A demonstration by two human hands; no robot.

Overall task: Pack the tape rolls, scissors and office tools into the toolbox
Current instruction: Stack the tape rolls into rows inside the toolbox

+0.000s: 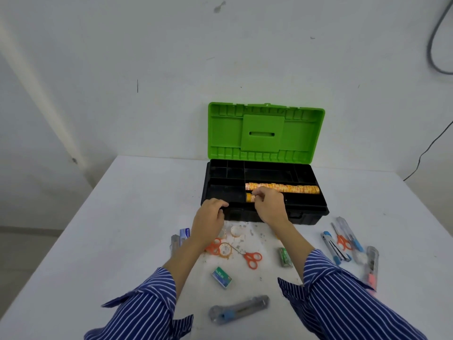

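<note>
The black toolbox (pixel 308 217) stands open on the table, its green lid (pixel 266 132) upright. A row of yellow-orange tape rolls (pixel 289 188) fills one tray slot. My right hand (pixel 268 204) pinches a tape roll (pixel 250 198) at the left end of the front slot. My left hand (pixel 209 220) grips the toolbox's front left rim. Clear tape rolls (pixel 235 231) and orange scissors (pixel 252 259) lie in front of the box.
On the white table (pixel 134 217) lie a staple box (pixel 221 277), a green item (pixel 285 257), utility knives (pixel 239 309), and at right a group of cutters, a stapler and small scissors (pixel 342 241). A wall stands close behind the box.
</note>
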